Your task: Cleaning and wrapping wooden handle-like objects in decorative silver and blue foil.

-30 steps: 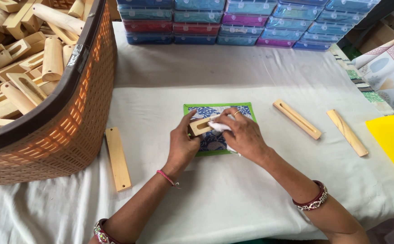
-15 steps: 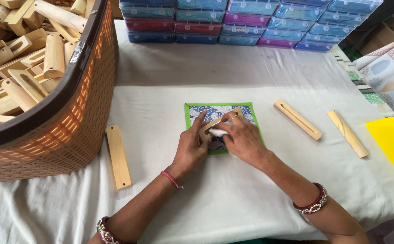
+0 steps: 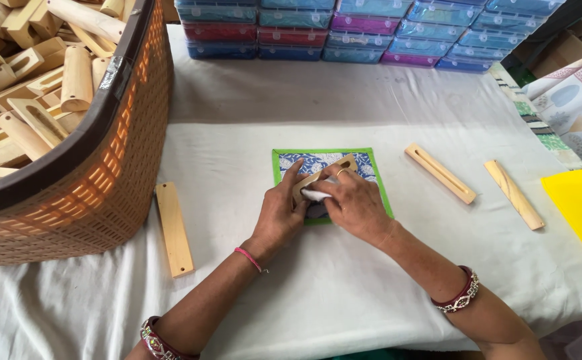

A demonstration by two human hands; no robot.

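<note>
The left hand [image 3: 279,217] and the right hand [image 3: 352,203] are close together over the patterned cloth mat [image 3: 371,175]. Both are closed on a wooden block [image 3: 324,175] that lies tilted on the mat, and the right hand presses a small white cloth [image 3: 315,195] to it. Right of the mat lie two wooden pieces [image 3: 439,173] [image 3: 513,194]. Left of it lies a wooden strip [image 3: 174,229] beside the brown basket [image 3: 114,173].

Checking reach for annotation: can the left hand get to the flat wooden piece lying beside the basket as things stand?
Probably yes. The flat wooden piece lies bare on the white cloth, apart from the basket, with nothing between it and the left hand. That hand now holds a slotted wooden piece.
</note>
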